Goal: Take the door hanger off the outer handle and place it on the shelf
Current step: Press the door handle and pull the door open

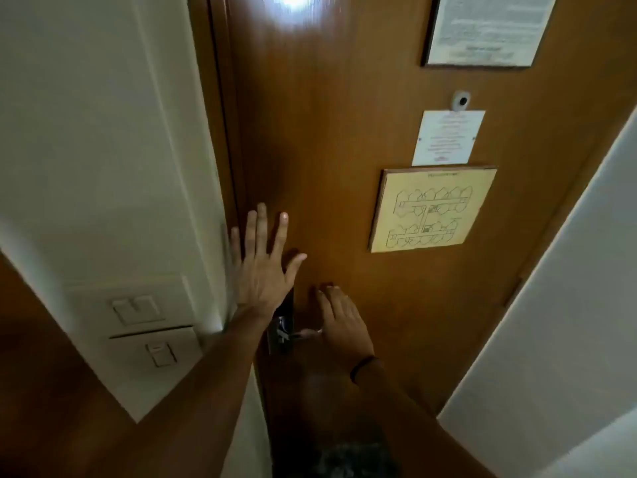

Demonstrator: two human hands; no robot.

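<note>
We see one wooden door (pixel 327 150), shut, w/ two hands on it. Left hand (pixel 263 270) lies flat on the door just above the lock plate (pixel 281 334), grip wide, fingers spread, holding nothing. Right hand (pixel 339 322) sits just right of the lock plate, on the inner handle (pixel 305 334); only a small bit of metal shows by the thumb, so we can't tell if its grip is closed round the handle or just resting. One dark band (pixel 362 365) on the right wrist.

Door hanger: not visible from this side of the door.

On the door, up and right of the lock plate: one yellow floor-plan plaque (pixel 432 210), one white notice (pixel 448 138), one framed notice (pixel 486 29), one peephole (pixel 461 100). All text too blurred to read.

Left of the door, on the white wall: two switch plates (pixel 138 308), upper w/ two rockers, lower w/ one.
</note>
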